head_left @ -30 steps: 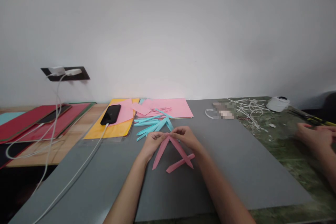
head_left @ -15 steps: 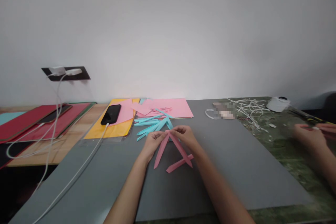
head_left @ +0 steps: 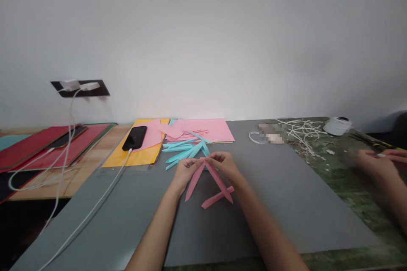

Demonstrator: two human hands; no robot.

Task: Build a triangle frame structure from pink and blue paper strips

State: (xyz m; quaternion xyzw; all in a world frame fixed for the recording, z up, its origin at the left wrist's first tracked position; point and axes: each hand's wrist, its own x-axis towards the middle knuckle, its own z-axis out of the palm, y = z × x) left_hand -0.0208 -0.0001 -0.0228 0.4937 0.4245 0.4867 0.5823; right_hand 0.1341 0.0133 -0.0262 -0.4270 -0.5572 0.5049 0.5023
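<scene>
My left hand (head_left: 186, 172) and my right hand (head_left: 225, 166) meet near the middle of the grey board (head_left: 280, 203). Both pinch the top of a folded pink paper strip (head_left: 194, 182), whose two legs spread downward in an upside-down V. Its right leg crosses over a separate pink strip (head_left: 214, 199) lying on the board. Just behind my hands are several folded light blue strips (head_left: 182, 154), some joined at one end. Pink paper sheets (head_left: 219, 129) lie behind these, with thin pink strips on top.
A black phone (head_left: 134, 137) with a white cable rests on yellow paper (head_left: 117, 159) to the left. Red folders (head_left: 34, 148) are farther left. Tangled white string (head_left: 307, 131) lies at back right. Another person's hands (head_left: 380, 169) hold something pink at the right edge.
The left leg of the folded pink strip has shifted slightly left and up. My hands stay nearly in place. The other person's hands have moved slightly.
</scene>
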